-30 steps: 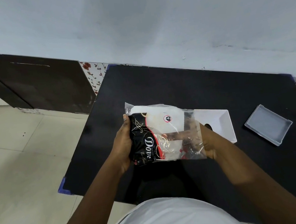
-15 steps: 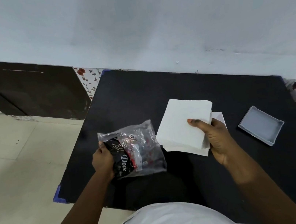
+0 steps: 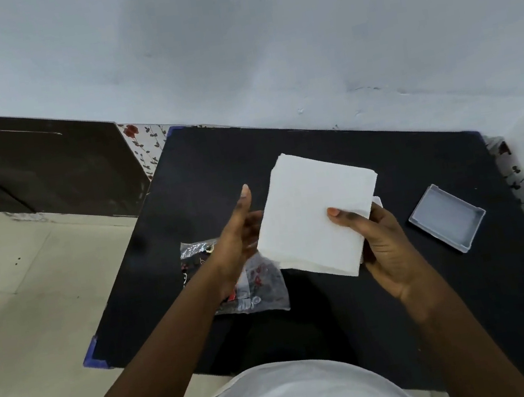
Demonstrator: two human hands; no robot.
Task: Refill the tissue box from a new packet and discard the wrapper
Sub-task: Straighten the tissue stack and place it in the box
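I see right hand [image 3: 381,245] pinching tissue stack [image 3: 315,214] mid-frame | left hand [image 3: 239,235] spread at its edge | wrapper [image 3: 257,287] below, print unreadable | lid [image 3: 447,218] right

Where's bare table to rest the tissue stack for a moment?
Free: the far table strip between wall and stack, and the near-right corner below the lid. Crowded: near-left, where the wrapper lies under the left hand.
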